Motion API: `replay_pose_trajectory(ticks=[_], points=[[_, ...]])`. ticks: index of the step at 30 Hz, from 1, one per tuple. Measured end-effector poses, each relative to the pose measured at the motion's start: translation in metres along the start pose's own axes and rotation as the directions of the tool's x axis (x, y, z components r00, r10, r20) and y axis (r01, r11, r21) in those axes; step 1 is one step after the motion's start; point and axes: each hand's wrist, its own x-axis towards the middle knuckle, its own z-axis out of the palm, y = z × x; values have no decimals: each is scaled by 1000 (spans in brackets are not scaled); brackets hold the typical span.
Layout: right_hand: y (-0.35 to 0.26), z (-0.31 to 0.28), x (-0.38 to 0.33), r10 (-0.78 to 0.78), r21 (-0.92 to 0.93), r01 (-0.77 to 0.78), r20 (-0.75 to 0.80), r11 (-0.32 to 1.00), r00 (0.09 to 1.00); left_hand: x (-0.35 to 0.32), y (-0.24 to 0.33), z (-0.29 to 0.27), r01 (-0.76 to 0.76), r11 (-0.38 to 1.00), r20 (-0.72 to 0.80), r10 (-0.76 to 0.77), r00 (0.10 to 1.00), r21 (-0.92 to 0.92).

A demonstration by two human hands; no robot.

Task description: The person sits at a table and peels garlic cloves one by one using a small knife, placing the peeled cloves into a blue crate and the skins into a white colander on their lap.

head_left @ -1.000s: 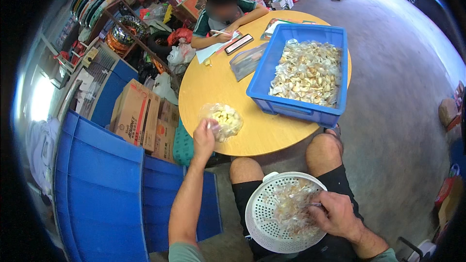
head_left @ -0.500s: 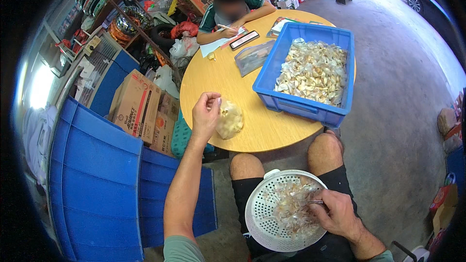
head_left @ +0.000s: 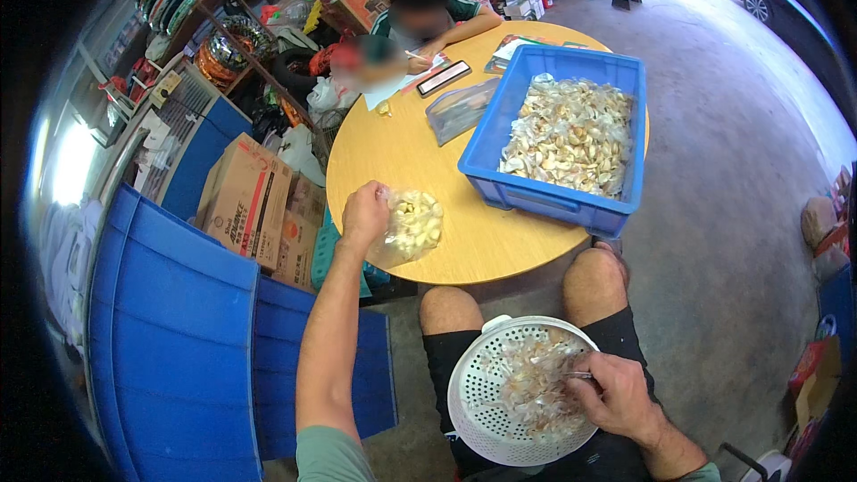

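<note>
My left hand (head_left: 364,216) is closed on the edge of a clear plastic bag (head_left: 386,252) on the table. Pale peeled garlic cloves (head_left: 416,221) show inside the bag. On my lap rests a white colander (head_left: 473,406) with papery garlic skins (head_left: 536,384) heaped in it. My right hand (head_left: 622,397) is closed over the colander's right side. A short piece of a metal tool (head_left: 578,375) sticks out of its fingers, perhaps a small knife; the rest is hidden. Beyond, a blue crate (head_left: 553,200) holds many unpeeled garlic cloves (head_left: 571,134).
Across the round wooden table (head_left: 366,143) a person (head_left: 418,18) writes on paper. A phone (head_left: 444,78) and a grey pouch (head_left: 460,113) lie nearby. Large blue bins (head_left: 170,330) and cardboard boxes (head_left: 245,201) stand on my left.
My left hand has shifted left and slightly down, pulling the bag's edge with it. The bag is spread wider and its cloves show more plainly. My right hand stays over the colander.
</note>
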Motion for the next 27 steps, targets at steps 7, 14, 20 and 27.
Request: replay_pose_trajectory(ticks=[7,14,20,27], points=[[-3,-2,2,30,19,-30,25,999,999,25,-2,-6,26,883,-70,-66,995,-468],[2,-1,-1,10,28,-10,3,1000,1000,16,36,-23,2,807,-55,-43,998,-590],[4,-5,0,5,11,-5,41,1000,999,2,69,-37,-255,877,-263,155,952,-407],[7,-10,0,-8,2,8,88,1000,996,3,187,-26,-527,722,-30,577,816,-449]])
